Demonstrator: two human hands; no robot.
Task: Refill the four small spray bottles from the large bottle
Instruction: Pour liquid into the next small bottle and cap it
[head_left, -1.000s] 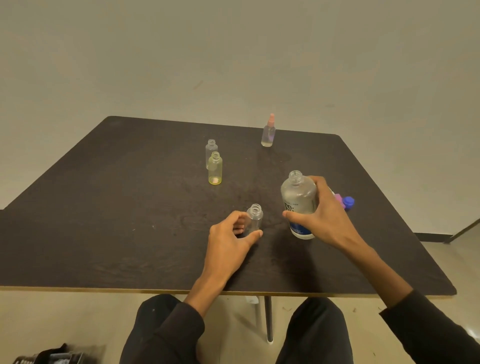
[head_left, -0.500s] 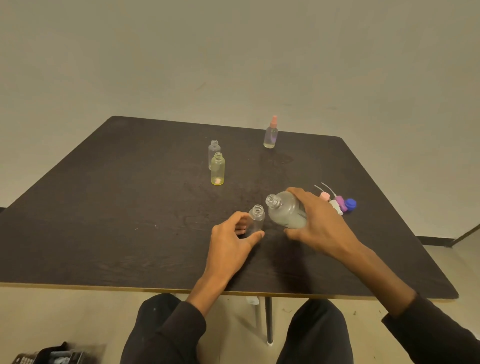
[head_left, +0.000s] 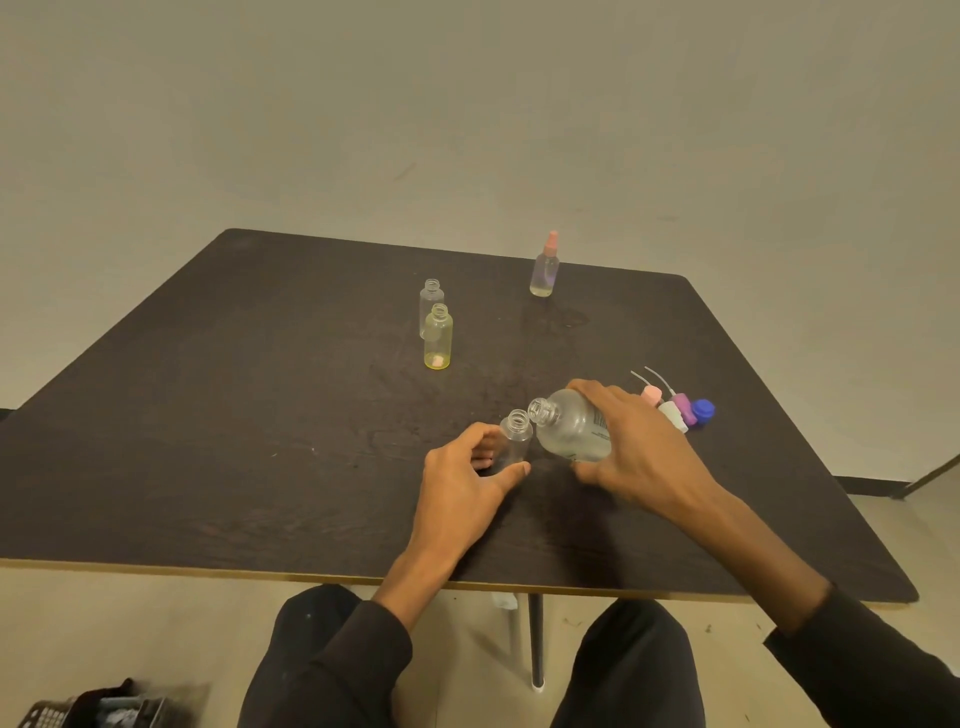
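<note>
My left hand (head_left: 462, 480) holds a small clear uncapped spray bottle (head_left: 516, 436) upright on the dark table (head_left: 218, 415), thumb and fingers around its base. My right hand (head_left: 634, 441) grips the large clear bottle (head_left: 571, 426), tilted far over to the left, its open mouth just beside and slightly above the small bottle's neck. Farther back stand a yellow-tinted uncapped bottle (head_left: 438, 338) and a clear uncapped bottle (head_left: 430, 304) right behind it. A small bottle with a pink spray cap (head_left: 545, 267) stands near the far edge.
Loose spray caps, pink (head_left: 650, 395), white (head_left: 673, 415) and purple (head_left: 683, 408), lie with a blue cap (head_left: 702, 410) just right of my right hand. The table's near edge runs above my knees. A dark object (head_left: 98, 706) lies on the floor, lower left.
My right hand has lifted the large bottle from standing upright and tipped it leftward until its mouth is at the small bottle's neck. My left hand has stayed on the small bottle.
</note>
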